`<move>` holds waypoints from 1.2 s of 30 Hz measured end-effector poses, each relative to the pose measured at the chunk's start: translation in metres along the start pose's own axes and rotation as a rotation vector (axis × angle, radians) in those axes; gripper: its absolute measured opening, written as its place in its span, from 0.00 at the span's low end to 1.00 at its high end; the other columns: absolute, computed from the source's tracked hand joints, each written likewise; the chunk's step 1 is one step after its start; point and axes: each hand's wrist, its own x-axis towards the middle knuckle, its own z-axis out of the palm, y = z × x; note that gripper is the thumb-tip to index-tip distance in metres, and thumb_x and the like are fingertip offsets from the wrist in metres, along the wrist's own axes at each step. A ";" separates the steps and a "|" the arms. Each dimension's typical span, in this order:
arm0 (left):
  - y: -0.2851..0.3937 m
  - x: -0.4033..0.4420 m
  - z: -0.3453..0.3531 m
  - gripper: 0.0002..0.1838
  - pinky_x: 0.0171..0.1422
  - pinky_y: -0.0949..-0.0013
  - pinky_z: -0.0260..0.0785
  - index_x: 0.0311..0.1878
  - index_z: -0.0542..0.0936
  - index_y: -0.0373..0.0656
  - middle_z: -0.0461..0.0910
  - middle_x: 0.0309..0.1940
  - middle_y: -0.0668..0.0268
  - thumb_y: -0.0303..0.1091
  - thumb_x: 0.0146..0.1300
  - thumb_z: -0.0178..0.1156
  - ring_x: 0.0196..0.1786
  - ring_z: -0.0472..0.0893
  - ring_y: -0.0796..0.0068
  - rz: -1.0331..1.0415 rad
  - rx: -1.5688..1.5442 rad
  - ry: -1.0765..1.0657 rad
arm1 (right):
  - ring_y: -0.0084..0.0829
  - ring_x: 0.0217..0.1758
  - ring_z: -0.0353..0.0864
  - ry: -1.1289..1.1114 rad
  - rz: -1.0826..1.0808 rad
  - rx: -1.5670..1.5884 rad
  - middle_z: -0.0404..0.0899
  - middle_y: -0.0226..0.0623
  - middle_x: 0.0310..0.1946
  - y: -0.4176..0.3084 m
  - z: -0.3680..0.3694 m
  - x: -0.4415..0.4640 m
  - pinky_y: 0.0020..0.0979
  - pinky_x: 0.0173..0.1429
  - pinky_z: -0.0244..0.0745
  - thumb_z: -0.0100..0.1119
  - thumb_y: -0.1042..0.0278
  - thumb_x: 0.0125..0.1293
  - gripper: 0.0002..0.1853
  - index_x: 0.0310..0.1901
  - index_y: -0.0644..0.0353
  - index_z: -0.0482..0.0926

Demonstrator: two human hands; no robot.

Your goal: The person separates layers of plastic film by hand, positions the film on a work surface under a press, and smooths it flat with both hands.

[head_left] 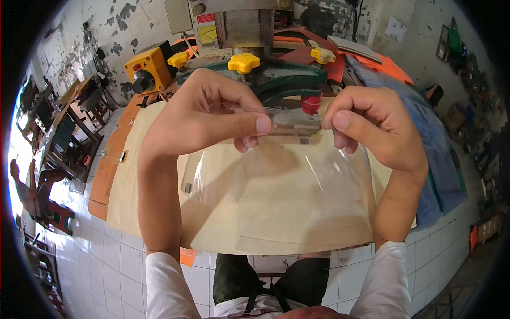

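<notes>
My left hand (212, 111) is closed, its thumb and fingers pinching one end of a clear plastic piece (292, 116). At the other end, the thumb and forefinger of my right hand (372, 119) pinch the same piece, so it spans the gap between both hands. Behind the plastic is a metal bar (292, 129) of the machine, partly seen through it. Below my hands, clear plastic sheeting (303, 207) with shiny creases lies on a cream board (212, 228). Whether the held piece joins that sheeting, I cannot tell.
A dark green machine frame (287, 74) with yellow knobs (244, 63) stands just beyond my hands. A yellow control box (146, 72) is at the left. Blue plastic sheeting (425, 138) drapes over the right side. Far left, a person's limbs (32, 191) show beside a stool.
</notes>
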 end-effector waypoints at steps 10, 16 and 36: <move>0.006 -0.004 -0.006 0.07 0.30 0.73 0.75 0.30 0.84 0.31 0.82 0.22 0.61 0.27 0.58 0.69 0.24 0.81 0.76 0.005 0.048 0.051 | 0.12 0.24 0.71 0.012 -0.014 -0.083 0.75 0.25 0.21 0.005 -0.008 0.003 0.19 0.27 0.65 0.62 0.70 0.69 0.08 0.34 0.65 0.80; 0.009 -0.006 -0.008 0.07 0.30 0.74 0.75 0.30 0.83 0.31 0.82 0.23 0.62 0.27 0.57 0.69 0.24 0.81 0.76 0.003 0.061 0.053 | 0.12 0.24 0.70 0.033 -0.033 0.004 0.74 0.25 0.22 0.005 -0.004 0.001 0.19 0.28 0.65 0.61 0.70 0.70 0.08 0.34 0.65 0.79; 0.005 -0.004 -0.015 0.08 0.32 0.77 0.75 0.32 0.84 0.34 0.85 0.26 0.64 0.30 0.62 0.68 0.27 0.82 0.80 -0.010 0.034 -0.005 | 0.11 0.24 0.68 -0.050 0.012 -0.014 0.74 0.23 0.23 0.011 -0.011 0.005 0.19 0.26 0.63 0.58 0.69 0.71 0.08 0.37 0.64 0.79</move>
